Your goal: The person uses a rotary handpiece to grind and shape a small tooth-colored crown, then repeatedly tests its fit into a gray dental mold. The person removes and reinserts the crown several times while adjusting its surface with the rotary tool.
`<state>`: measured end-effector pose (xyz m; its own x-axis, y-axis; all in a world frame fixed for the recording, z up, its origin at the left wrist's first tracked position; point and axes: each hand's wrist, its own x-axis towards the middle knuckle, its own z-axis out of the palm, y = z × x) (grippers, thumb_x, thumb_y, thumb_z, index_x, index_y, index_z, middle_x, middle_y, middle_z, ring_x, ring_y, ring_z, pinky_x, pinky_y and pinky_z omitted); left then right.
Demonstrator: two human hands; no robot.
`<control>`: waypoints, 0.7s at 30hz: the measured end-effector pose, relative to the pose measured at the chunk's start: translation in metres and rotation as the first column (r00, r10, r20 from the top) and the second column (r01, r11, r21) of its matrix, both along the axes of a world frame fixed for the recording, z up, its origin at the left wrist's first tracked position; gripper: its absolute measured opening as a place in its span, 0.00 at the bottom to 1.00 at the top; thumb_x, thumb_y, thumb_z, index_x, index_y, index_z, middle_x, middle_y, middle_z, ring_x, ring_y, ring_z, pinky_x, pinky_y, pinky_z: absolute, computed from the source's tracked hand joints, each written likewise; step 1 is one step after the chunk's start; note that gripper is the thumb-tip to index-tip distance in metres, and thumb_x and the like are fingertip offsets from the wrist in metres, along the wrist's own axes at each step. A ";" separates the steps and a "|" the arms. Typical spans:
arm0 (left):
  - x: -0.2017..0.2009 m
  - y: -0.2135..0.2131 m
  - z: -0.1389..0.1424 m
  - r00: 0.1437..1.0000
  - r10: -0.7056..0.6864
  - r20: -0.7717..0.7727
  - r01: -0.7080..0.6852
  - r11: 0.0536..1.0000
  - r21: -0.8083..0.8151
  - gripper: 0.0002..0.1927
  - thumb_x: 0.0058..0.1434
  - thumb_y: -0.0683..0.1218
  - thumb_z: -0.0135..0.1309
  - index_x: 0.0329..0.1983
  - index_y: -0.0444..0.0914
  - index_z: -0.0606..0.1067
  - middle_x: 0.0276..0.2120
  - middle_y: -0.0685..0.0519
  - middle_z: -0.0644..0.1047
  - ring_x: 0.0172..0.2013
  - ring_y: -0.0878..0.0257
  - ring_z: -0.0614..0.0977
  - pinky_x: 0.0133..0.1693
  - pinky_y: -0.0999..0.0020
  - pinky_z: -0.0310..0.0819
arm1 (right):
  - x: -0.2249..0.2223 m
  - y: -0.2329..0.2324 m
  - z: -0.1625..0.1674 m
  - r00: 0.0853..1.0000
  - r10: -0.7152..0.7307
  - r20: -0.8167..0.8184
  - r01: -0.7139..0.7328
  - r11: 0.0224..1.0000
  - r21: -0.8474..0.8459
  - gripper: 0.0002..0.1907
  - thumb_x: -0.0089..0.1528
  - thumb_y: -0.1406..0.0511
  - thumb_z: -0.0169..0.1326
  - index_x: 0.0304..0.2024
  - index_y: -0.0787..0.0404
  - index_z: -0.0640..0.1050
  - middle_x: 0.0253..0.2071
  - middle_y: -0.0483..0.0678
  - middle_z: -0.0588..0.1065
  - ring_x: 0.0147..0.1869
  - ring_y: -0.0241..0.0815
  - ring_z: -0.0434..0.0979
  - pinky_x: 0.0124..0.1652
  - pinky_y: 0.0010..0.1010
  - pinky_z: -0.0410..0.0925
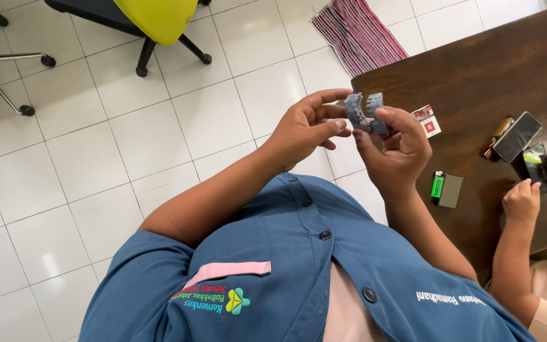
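My left hand [305,128] and my right hand [395,152] are raised in front of my chest, and together they hold a small grey dental model [364,113] shaped like an arch of teeth. The left thumb and fingers pinch its left side. The right thumb and fingers grip its right and lower side. The model hangs over the corner of a dark brown wooden table [476,76]. My blue buttoned shirt fills the bottom of the view.
On the table lie a small red-and-white pack [427,120], a green lighter [437,185] beside a dark box [452,190], keys [500,130] and a phone [517,136]. Another person's hand [521,201] holds a second phone [538,166]. A striped mat [356,35] and a yellow-green office chair [153,22] are on the white tiled floor.
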<state>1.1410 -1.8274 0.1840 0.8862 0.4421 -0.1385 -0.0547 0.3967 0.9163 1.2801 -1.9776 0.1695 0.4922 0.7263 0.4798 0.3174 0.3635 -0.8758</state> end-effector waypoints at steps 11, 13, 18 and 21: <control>-0.018 0.006 -0.004 0.990 -0.053 -0.128 0.064 0.994 0.083 0.23 0.66 0.44 0.50 0.65 0.40 0.68 0.54 0.50 0.78 0.47 0.64 0.81 0.45 0.68 0.77 | 0.075 -0.079 -0.052 0.689 -0.573 0.444 0.657 0.752 -0.048 0.15 0.69 0.78 0.66 0.55 0.74 0.76 0.56 0.55 0.75 0.55 0.44 0.81 0.55 0.32 0.80; -0.025 0.007 -0.003 0.989 -0.051 -0.142 0.062 0.995 0.073 0.21 0.66 0.44 0.50 0.63 0.40 0.69 0.54 0.50 0.78 0.47 0.64 0.82 0.46 0.68 0.77 | 0.082 -0.095 -0.056 0.686 -0.630 0.365 0.684 0.729 -0.028 0.17 0.67 0.79 0.61 0.57 0.75 0.75 0.58 0.56 0.73 0.59 0.46 0.82 0.58 0.34 0.81; -0.033 0.008 -0.002 0.987 -0.060 -0.151 0.070 0.995 0.065 0.20 0.66 0.44 0.49 0.62 0.40 0.71 0.52 0.51 0.79 0.48 0.64 0.82 0.45 0.68 0.77 | 0.076 -0.127 -0.068 0.504 -0.735 0.454 0.846 0.527 -0.085 0.17 0.68 0.78 0.63 0.58 0.75 0.74 0.56 0.59 0.77 0.52 0.48 0.85 0.52 0.33 0.81; -0.035 0.010 -0.003 0.984 -0.088 -0.154 0.098 0.993 0.061 0.19 0.67 0.45 0.49 0.61 0.41 0.71 0.52 0.51 0.79 0.48 0.64 0.81 0.45 0.68 0.76 | 0.065 -0.130 -0.071 0.537 -0.786 0.307 0.842 0.524 -0.131 0.24 0.63 0.68 0.63 0.59 0.74 0.72 0.57 0.60 0.76 0.54 0.51 0.83 0.52 0.37 0.80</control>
